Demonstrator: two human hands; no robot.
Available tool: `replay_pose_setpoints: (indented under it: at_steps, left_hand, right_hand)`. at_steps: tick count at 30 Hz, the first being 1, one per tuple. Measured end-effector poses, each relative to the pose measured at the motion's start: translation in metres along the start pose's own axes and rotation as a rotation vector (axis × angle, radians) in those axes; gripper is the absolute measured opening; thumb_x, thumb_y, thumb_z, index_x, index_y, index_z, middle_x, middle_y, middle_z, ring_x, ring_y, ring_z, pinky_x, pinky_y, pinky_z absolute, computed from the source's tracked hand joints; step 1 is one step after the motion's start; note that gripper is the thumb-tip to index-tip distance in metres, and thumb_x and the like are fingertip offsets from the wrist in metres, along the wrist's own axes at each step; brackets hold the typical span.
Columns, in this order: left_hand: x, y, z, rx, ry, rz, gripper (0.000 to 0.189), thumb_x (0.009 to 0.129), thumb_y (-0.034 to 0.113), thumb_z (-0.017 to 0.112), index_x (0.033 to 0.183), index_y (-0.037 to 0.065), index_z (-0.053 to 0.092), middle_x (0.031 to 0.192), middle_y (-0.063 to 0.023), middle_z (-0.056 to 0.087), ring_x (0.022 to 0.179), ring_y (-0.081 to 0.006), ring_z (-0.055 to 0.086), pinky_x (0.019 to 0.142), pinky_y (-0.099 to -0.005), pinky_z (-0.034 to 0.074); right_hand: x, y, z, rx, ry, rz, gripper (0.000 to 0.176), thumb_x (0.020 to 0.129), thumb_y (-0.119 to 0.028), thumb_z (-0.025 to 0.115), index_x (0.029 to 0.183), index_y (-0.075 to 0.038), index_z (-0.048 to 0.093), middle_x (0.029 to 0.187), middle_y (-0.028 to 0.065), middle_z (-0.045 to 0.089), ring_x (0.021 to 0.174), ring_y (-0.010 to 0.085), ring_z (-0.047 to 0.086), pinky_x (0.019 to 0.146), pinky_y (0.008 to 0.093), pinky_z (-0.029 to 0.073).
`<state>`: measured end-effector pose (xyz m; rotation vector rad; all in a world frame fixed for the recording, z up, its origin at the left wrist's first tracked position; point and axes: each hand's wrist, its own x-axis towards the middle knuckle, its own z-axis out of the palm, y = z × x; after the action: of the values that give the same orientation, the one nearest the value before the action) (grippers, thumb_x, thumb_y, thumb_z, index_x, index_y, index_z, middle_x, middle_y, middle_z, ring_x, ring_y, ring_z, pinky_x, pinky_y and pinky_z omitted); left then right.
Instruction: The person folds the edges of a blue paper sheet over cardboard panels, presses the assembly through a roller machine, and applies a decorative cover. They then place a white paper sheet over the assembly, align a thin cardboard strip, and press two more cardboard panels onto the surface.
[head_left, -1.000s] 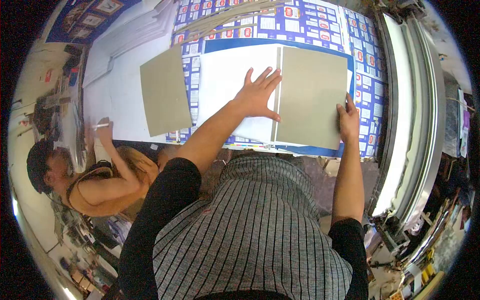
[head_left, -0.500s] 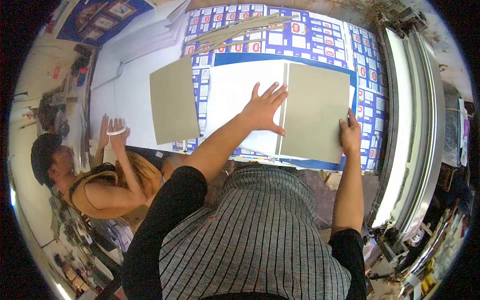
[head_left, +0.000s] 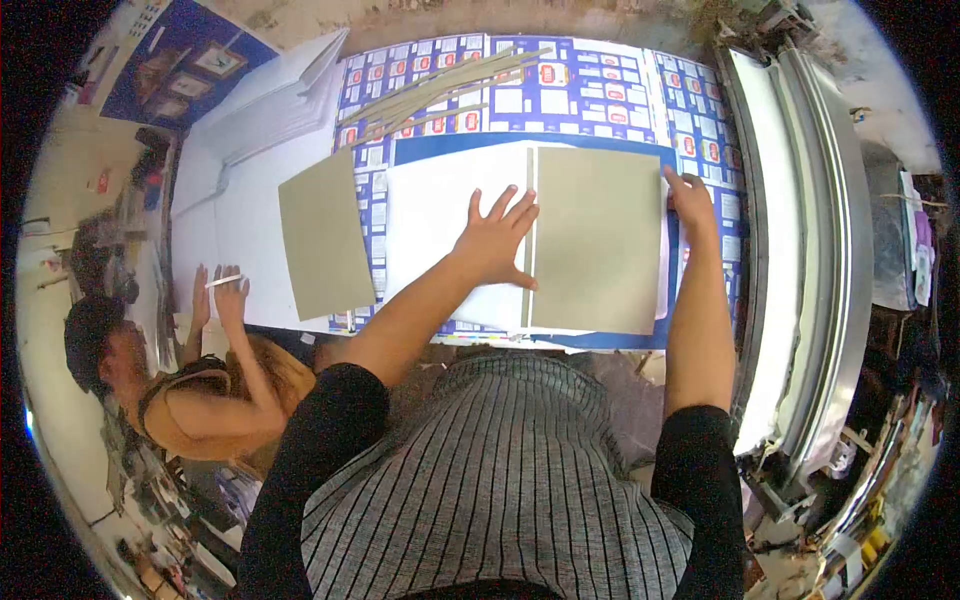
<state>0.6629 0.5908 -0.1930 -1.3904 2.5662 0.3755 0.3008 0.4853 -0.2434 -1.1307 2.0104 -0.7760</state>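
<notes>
My left hand (head_left: pixel 497 242) lies flat with fingers spread on a white sheet (head_left: pixel 425 215). Its fingertips and thumb touch a narrow grey-brown board strip (head_left: pixel 530 200). Right of that strip, across a thin white gap, a large grey-brown board (head_left: pixel 598 240) rests on the sheet. My right hand (head_left: pixel 692 208) is at the board's upper right edge, fingers bent and closed on the white sheet's edge, which looks raised along the board. The exact fingertip contact is partly hidden. Blue paper (head_left: pixel 450 148) shows beneath the white sheet.
A second grey-brown board (head_left: pixel 325 240) lies to the left. Several thin board strips (head_left: pixel 450 85) are piled at the back on printed purple sheets (head_left: pixel 610 65). A long metal-and-white machine (head_left: pixel 800 250) borders the right. At the left, a co-worker (head_left: pixel 200 390) holds both hands over the table.
My right hand has moved up along the board's right edge, and its thumb has left the board's face. My left hand keeps its place on the strip. The whole view has shifted slightly.
</notes>
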Motion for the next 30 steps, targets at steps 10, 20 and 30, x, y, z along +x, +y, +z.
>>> replay_pose_setpoints:
  at_steps: [10,20,30]
  left_hand:
    - [0.003,-0.003,0.010,-0.024,0.027,-0.004,0.130,0.056,0.086,0.065,0.152,0.005,0.032,0.164,-0.0109,0.017,0.151,-0.0348,0.010,0.111,-0.0729,0.010]
    - [0.007,-0.001,0.000,-0.026,-0.054,-0.025,0.124,0.061,0.081,0.067,0.153,0.006,0.030,0.165,-0.0099,0.013,0.151,-0.0342,0.008,0.112,-0.0711,0.008]
    - [0.010,-0.003,-0.003,-0.100,-0.053,-0.047,0.128,0.056,0.082,0.070,0.152,0.006,0.031,0.164,-0.0100,0.015,0.151,-0.0347,0.007,0.112,-0.0721,0.006]
  right_hand:
    - [0.029,-0.039,-0.004,0.029,-0.226,0.198,0.040,0.082,-0.037,0.078,0.090,0.000,0.064,0.061,-0.0001,0.051,0.045,0.0105,0.043,0.041,0.0300,0.031]
    - [0.028,-0.048,0.007,0.385,-0.115,0.209,0.077,0.073,-0.004,0.079,0.139,0.006,0.041,0.093,0.0113,0.064,0.072,0.0170,0.061,0.059,0.0289,0.049]
    - [0.034,-0.044,0.011,0.075,-0.160,-0.384,0.078,0.075,0.009,0.064,0.147,-0.009,0.040,0.097,0.0097,0.064,0.083,0.0175,0.063,0.078,0.0307,0.054]
